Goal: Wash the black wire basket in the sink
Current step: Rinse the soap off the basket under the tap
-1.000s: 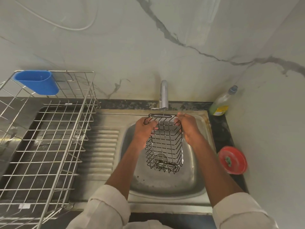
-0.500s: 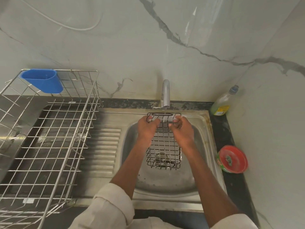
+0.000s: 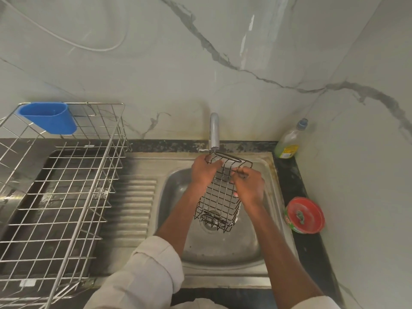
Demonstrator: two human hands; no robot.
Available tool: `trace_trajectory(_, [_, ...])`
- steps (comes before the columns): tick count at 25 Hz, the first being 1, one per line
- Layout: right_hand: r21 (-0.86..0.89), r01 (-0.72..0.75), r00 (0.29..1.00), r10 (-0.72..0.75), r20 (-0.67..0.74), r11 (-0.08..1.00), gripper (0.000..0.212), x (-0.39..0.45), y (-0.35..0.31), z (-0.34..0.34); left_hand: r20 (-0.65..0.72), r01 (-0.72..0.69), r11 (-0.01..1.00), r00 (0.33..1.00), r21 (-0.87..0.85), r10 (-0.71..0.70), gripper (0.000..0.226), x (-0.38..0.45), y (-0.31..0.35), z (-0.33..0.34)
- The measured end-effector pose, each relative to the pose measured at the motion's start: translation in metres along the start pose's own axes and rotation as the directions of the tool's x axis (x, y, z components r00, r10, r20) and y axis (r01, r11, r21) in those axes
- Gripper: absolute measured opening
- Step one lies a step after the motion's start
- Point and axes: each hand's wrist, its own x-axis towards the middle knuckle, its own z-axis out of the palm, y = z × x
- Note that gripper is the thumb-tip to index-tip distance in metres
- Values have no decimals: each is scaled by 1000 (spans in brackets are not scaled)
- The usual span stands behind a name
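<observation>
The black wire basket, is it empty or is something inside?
Empty: through the black wire basket only the sink shows.

Two bare forearms reach out from pale cream sleeves; the left sleeve (image 3: 153,270) is rolled into a thick cuff below the elbow, its cloth softly creased; the right sleeve (image 3: 321,303) shows only as a pale edge; both hands are ungloved, without rings or watch.

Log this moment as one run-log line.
step: washing | left hand: grips black wire basket rim | right hand: grips its side | place: over sink, below tap
</observation>
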Motion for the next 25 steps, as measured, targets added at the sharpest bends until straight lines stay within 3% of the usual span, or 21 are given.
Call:
trace_trajectory(5, [-104,1,1000,1,19,995,13,2,-12,23,-80,22,999,997,31,-19,69,-9,-8,-29])
trace_trajectory(10, [-204,-27,997,11,-75,979,15,4,-7,10,-38,26,1000,999,-6,-27,81,-13,-8,-18])
trace_trajectory(16, [-216,-35,995,15,-94,976,19,6,2,-7,27,11,1000,1000,11,-11,59,-24,-9,-3])
trace_trajectory(25, [-205,135,988,-116,103,969,20,-9,-15,29,-67,164,985,985,61,-159,105,-31,-17,-53])
